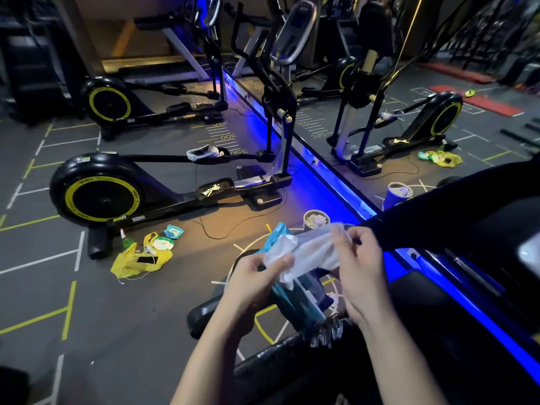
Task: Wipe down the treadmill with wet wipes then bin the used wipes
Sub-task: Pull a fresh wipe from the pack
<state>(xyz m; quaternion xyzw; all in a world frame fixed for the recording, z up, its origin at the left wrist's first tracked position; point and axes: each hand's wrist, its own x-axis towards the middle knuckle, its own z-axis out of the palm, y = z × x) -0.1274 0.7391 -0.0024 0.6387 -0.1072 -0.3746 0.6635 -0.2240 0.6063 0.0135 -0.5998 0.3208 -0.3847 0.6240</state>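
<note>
Wet wipe (309, 249), white and crumpled, is stretched in the air between both hands, above the glossy black rail (280, 352) of the treadmill (467, 217). The left hand (254, 276) grips the wipe's left end, its fingers curled round a bunched fold. The right hand (359, 258) pinches the right end between thumb and fingers.

Just under the wipe, between the two wrists, a teal wipes pack (295, 302) slants down towards the rail. Whether the left hand also supports it cannot be told.

Beyond the hands, a small round bin (316, 220) stands on the floor (87, 302) close to the foot of the wall mirror (409, 92), and crumpled white wipes fill it to the rim. A blue light strip (306, 165) runs along the bottom edge of the mirror, where floor and glass meet.

Further left on the floor a yellow bag (137, 263) lies slumped, with a dark phone (147, 260) on top of it. A green bottle (126, 241) stands at its far left side and a small teal packet (173, 231) lies just behind it. These things lie just in front of a black cross-trainer (96, 194) with a yellow-ringed wheel. A second one stands behind it, towards the far edge of the floor. Yellow and white lines mark the grey floor.
</note>
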